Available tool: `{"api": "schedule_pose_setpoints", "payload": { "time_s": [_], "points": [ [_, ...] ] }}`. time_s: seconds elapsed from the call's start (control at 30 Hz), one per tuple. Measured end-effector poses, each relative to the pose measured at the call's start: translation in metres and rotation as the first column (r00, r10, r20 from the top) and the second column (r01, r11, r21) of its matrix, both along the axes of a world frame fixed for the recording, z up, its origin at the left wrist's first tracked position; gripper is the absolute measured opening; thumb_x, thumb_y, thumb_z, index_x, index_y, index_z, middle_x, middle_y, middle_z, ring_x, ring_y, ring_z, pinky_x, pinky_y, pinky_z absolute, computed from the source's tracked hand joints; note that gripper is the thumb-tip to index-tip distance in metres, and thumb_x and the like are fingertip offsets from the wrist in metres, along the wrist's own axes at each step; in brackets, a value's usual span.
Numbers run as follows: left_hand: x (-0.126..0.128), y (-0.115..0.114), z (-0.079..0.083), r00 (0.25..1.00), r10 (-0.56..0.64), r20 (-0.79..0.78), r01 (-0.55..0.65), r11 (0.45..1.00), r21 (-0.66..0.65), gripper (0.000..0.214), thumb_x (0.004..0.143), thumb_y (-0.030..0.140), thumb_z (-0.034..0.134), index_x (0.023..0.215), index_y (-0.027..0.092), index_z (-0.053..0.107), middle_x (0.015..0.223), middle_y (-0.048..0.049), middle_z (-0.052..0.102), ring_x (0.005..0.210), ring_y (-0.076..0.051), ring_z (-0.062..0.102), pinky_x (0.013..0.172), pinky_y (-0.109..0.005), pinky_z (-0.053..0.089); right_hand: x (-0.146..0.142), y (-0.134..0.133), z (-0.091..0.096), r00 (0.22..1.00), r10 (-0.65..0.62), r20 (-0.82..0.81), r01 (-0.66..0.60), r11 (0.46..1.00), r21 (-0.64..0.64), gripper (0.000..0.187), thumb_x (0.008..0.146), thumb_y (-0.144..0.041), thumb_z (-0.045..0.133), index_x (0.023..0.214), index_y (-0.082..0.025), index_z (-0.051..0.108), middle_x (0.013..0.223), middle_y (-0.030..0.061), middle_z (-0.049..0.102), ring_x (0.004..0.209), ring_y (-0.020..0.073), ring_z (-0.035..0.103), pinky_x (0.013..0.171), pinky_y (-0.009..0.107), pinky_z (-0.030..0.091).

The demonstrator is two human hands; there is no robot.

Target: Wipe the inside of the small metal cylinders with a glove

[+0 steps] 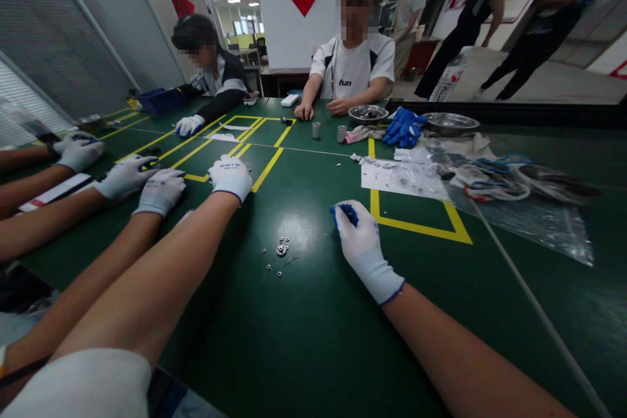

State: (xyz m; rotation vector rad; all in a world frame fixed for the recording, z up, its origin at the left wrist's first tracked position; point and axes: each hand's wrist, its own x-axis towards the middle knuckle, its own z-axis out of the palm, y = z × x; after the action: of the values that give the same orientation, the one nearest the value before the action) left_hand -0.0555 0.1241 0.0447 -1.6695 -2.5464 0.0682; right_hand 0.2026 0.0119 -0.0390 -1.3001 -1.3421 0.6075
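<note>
My left hand [229, 177], in a white glove with printing on its back, is palm down over the green table beside the yellow tape lines. Its fingers are mostly hidden behind the back of the hand, so their closing does not show. My right hand [361, 243], in a white glove with blue palm coating, is curled with thumb and fingertips close together. Whatever it may hold is hidden. Between the hands, nearer to me, lies a small round metal part [281, 250] with several tiny metal rings [279, 273] scattered around it.
Co-workers' gloved hands [160, 191] rest close to my left arm. Across the table sits a person in a white shirt [353, 68], by two grey metal cylinders [316, 130]. At right lie a white paper sheet [386, 179], plastic bags [543, 228], blue gloves [404, 127] and metal bowls [368, 112].
</note>
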Motion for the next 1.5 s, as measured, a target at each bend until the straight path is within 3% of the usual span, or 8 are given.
{"api": "schedule_pose_setpoints", "payload": {
  "time_s": [0.27,0.53,0.73,0.87,1.0,1.2,1.37,1.5],
  "points": [
    [0.018,-0.022,0.009,0.994,-0.076,0.074,0.078,0.996,-0.032,0.053,0.091,0.025,0.062,0.137,0.000,0.060,0.132,-0.0350,0.068,0.120,-0.043,0.069,0.094,-0.048,0.057,0.000,0.000,0.001,1.000,0.013,0.016,-0.013,1.000,-0.004,0.025,0.089,-0.044,0.057,0.083,-0.023,0.068,0.086,0.0081,0.073,0.085,0.0269,0.069,0.079,0.042,0.058],
    [0.038,-0.075,0.046,0.958,-0.286,0.028,0.274,0.940,0.201,0.038,0.094,0.028,0.063,0.129,0.015,0.064,0.138,-0.0209,0.064,0.122,-0.038,0.067,0.100,-0.045,0.056,-0.005,-0.008,0.007,0.992,0.108,0.058,-0.110,0.993,0.037,0.027,0.093,-0.044,0.057,0.099,-0.021,0.071,0.099,0.0106,0.075,0.084,0.0259,0.071,0.077,0.042,0.060],
    [0.069,-0.137,0.044,0.658,-0.677,0.328,0.584,0.735,0.344,0.022,0.085,0.027,0.074,0.105,0.020,0.071,0.108,-0.0074,0.075,0.098,-0.027,0.071,0.090,-0.039,0.059,-0.012,-0.022,0.007,0.932,0.079,0.355,-0.177,0.952,0.251,0.063,0.084,-0.046,0.073,0.141,-0.021,0.062,0.137,0.0187,0.069,0.125,0.0401,0.063,0.103,0.059,0.052],
    [0.074,-0.166,0.028,0.468,-0.751,0.467,0.641,0.652,0.406,0.026,0.089,0.028,0.072,0.113,0.021,0.072,0.115,-0.0062,0.075,0.104,-0.025,0.072,0.095,-0.037,0.059,-0.014,-0.027,0.007,0.867,0.200,0.456,-0.313,0.931,0.187,0.051,0.080,-0.029,0.074,0.130,-0.022,0.069,0.120,0.0141,0.078,0.109,0.0366,0.072,0.096,0.053,0.055],
    [0.056,-0.175,0.014,0.603,-0.677,0.421,0.565,0.735,0.374,0.043,0.092,0.037,0.071,0.131,0.020,0.069,0.129,-0.0110,0.069,0.116,-0.030,0.068,0.102,-0.044,0.057,-0.013,-0.027,0.011,0.888,0.246,0.389,-0.333,0.926,0.176,0.026,0.091,-0.031,0.067,0.113,-0.021,0.074,0.110,0.0130,0.081,0.102,0.0326,0.076,0.092,0.047,0.058],
    [0.049,-0.181,-0.008,0.750,-0.604,0.268,0.628,0.778,-0.004,0.027,0.097,0.035,0.066,0.116,0.020,0.078,0.124,-0.0151,0.067,0.114,-0.034,0.065,0.098,-0.048,0.056,-0.015,-0.031,0.015,0.901,0.300,0.312,-0.361,0.919,0.160,0.020,0.092,-0.031,0.065,0.107,-0.021,0.073,0.107,0.0114,0.081,0.098,0.0294,0.077,0.091,0.044,0.060],
    [0.049,-0.181,-0.005,0.723,-0.536,0.437,0.566,0.821,0.071,0.027,0.099,0.035,0.057,0.111,0.022,0.078,0.121,-0.0114,0.072,0.111,-0.030,0.068,0.100,-0.044,0.056,-0.015,-0.032,0.015,0.885,0.310,0.347,-0.377,0.915,0.144,0.019,0.090,-0.028,0.065,0.106,-0.022,0.074,0.105,0.0108,0.081,0.098,0.0292,0.077,0.092,0.044,0.060],
    [0.037,-0.171,0.002,0.544,-0.403,0.736,0.398,0.896,0.196,0.029,0.093,0.045,0.058,0.096,0.022,0.074,0.100,-0.0074,0.077,0.094,-0.027,0.072,0.089,-0.041,0.059,-0.014,-0.031,0.017,0.896,0.313,0.316,-0.364,0.924,0.117,0.018,0.090,-0.028,0.066,0.105,-0.022,0.073,0.104,0.0103,0.081,0.097,0.0292,0.077,0.090,0.044,0.061]
  ]
}}
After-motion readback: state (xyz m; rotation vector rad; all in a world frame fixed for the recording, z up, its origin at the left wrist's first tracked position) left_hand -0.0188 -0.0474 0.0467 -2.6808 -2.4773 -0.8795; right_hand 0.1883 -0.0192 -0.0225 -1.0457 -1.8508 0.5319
